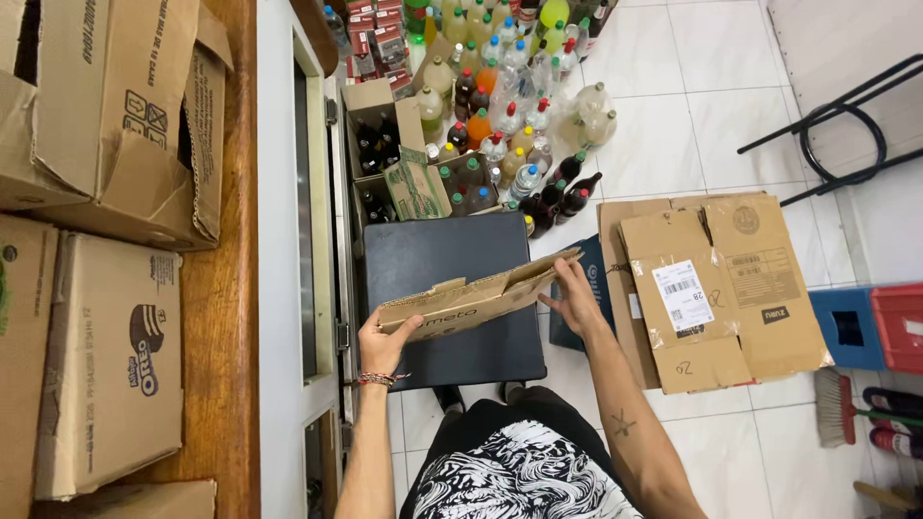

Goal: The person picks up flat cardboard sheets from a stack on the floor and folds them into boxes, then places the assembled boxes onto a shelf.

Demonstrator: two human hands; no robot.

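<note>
Bottles (500, 106) crowded on white tile floor (711, 86); flattened cardboard stack (716, 288) at right; boxes (106, 115) on wooden worktop (219, 327); broom (841, 408); black stool frame (846, 135).

stool (452, 298) partly hidden by cardboard (476, 300), broom (851, 413) perhaps cut off

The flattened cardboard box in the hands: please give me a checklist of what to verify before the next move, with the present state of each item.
1. Left hand grips the near end of the flattened box: ok.
2. Right hand holds the far end: ok, fingers at the edge.
3. Box fully flat: not ok, one flap still stands up slightly.
4. Black surface under the box free of items: ok.
5. Cardboard stack on the floor at the right lies flat, ready to take another piece: ok.
6. Bottles far enough from the box: cannot tell, they stand close behind the black surface.
</note>
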